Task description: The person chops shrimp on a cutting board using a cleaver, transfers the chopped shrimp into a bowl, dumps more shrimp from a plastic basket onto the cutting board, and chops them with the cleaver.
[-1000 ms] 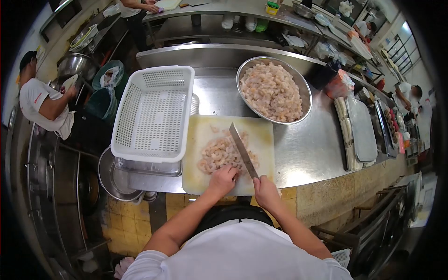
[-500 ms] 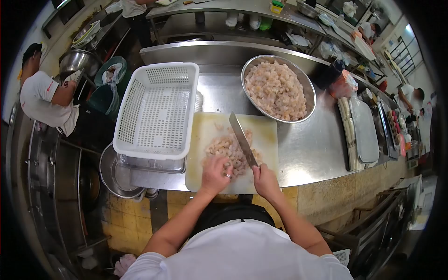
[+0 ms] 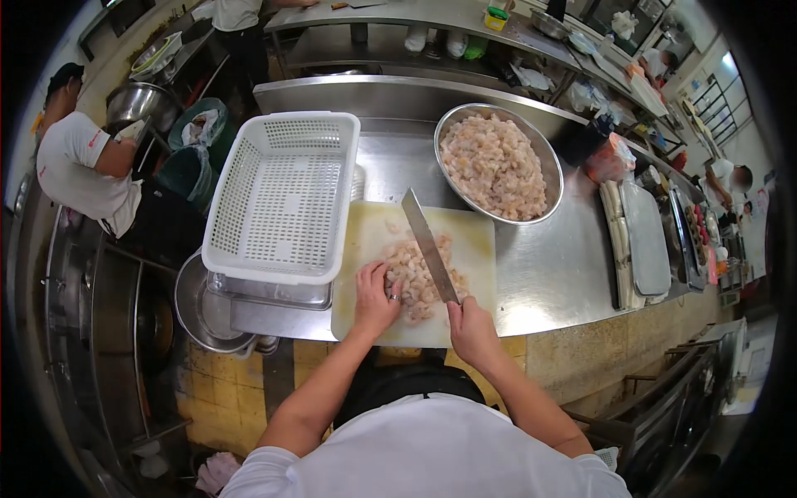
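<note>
My right hand (image 3: 473, 330) is wrapped round the handle of a large knife (image 3: 432, 253). Its broad blade slants up and left, over the chopped shrimp pieces (image 3: 408, 270). These pale pink pieces lie in a loose heap on a white cutting board (image 3: 477, 241) with yellowish patches. At the heap's left edge rests my left hand (image 3: 376, 300), fingers stretched out against the pieces and a ring on one finger. Beyond the board, a steel bowl (image 3: 558, 156) holds a high mound of similar shrimp meat (image 3: 494, 166).
A white perforated basket (image 3: 352, 183) stands left of the board on a metal tray (image 3: 274, 292). Clear-lidded stacked trays (image 3: 646, 241) lie at the right. A steel pot (image 3: 191, 311) sits below the table's left edge. One co-worker (image 3: 91, 166) stands at far left, others farther back.
My left hand has shifted slightly left and its fingers have straightened from a curled pose. The knife still lies over the heap, its tip slightly farther left.
</note>
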The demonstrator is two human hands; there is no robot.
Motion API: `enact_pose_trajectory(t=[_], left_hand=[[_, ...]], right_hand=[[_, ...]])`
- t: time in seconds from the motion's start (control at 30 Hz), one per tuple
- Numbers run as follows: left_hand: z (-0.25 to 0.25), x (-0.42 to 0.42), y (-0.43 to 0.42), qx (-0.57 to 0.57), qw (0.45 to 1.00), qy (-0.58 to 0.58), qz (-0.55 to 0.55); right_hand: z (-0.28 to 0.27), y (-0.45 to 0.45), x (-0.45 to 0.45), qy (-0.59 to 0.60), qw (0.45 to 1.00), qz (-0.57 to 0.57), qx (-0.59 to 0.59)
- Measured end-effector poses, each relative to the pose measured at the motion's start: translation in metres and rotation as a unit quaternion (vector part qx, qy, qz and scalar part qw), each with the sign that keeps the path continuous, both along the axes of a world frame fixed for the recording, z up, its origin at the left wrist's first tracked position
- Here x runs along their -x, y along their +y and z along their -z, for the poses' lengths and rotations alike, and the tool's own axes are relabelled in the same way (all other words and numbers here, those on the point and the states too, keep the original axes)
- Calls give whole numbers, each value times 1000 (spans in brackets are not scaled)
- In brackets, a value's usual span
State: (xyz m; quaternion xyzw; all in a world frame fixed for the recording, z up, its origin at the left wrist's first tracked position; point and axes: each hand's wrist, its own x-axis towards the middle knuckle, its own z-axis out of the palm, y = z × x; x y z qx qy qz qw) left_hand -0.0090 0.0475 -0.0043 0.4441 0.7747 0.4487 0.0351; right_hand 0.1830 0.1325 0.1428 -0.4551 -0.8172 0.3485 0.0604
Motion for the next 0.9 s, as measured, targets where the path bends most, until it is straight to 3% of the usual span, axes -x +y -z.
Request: enact_pose_trajectory(t=[0.17,0.4,0.53,0.7,0.8,0.9], left_hand=[[3,0,-2,-4,1000,-5,0],[4,1,-3,-14,1000,-3,1],[-9,0,-4,-67,996,57,-11],[-22,-51,-28,-20,952,41,302],[-3,-76,-21,35,910,88,405],[13,-71,-7,42,921,133,363]], right_hand=[[68,-5,2,7,999,-19,-37],[-1,1,-1,-6,1000,2,14],[21,4,-14,-2,1000,16,-4],[21,22,-30,-6,998,45,-39],[26,35,-35,19,997,67,-38],[22,36,-40,33,996,80,-32]])
